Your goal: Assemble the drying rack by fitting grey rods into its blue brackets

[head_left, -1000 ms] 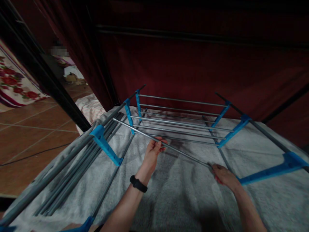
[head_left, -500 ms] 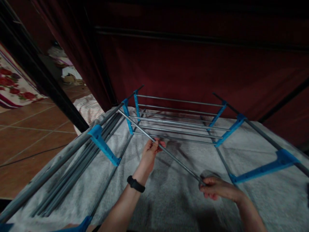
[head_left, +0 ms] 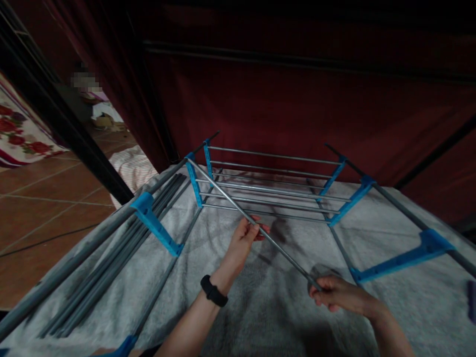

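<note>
A thin grey metal rod (head_left: 284,253) slants across the middle, pinched between the fingers of my left hand (head_left: 246,234) partway along it. My right hand (head_left: 332,292) grips its near end at the lower right. The far end reaches the top of a blue plastic bracket (head_left: 193,181) at the left; whether it touches or sits in it, I cannot tell. This bracket belongs to a rack frame of grey tubes, with several crossbars (head_left: 278,188) fitted between brackets at the back. A blue bracket (head_left: 158,225) on the left and another (head_left: 401,263) on the right have no crossbar between them.
Several loose grey rods (head_left: 115,267) lie together on the left of the grey blanket (head_left: 267,317). Behind the rack stands a dark red panel (head_left: 278,109). Tiled floor (head_left: 52,203) and a floral cloth (head_left: 22,131) show at the left.
My left hand has shifted slightly right along with the rod. The rod's far end has moved up and right, near the top of the blue bracket. My right hand keeps its hold.
</note>
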Demonstrator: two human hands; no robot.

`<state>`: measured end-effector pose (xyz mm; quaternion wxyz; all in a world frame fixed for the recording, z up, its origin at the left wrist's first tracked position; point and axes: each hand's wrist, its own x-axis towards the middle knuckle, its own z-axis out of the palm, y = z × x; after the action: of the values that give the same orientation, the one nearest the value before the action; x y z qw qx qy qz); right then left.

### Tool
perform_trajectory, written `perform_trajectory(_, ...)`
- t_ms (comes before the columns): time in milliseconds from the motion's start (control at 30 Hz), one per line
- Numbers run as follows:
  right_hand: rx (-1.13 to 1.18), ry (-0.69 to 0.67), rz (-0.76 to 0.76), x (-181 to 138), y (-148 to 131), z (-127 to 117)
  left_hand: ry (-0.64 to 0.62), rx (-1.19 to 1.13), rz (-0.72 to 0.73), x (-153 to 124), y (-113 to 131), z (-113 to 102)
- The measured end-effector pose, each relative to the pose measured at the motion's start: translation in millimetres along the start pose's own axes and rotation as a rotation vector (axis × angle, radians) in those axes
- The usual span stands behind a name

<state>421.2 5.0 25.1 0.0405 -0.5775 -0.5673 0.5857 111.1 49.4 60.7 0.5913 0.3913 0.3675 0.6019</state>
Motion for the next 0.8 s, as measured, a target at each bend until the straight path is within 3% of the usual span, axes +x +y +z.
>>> perform_trajectory(167,0.103,-0.029,-0.111,6.4,-27.4,27.5,-0.022,0.020,0.005,-2.1,6.3,4.0)
perform_trajectory(333,0.194,-0.116,-0.207,31.1,-53.5,63.9,0.002,0.016,0.005,-3.0,2.6,3.2)
perform_trajectory(500,0.228,-0.101,-0.277,54.9,-68.1,89.8,-0.031,0.033,-0.014,-5.6,-3.9,5.0)
perform_trajectory(667,0.197,-0.072,-0.379,66.9,-66.6,90.9,0.013,0.117,0.056,-1.9,2.4,-2.2)
perform_trajectory(800,0.330,0.071,-0.369,66.0,-67.0,73.3,0.073,0.195,0.106,6.1,10.8,-15.0)
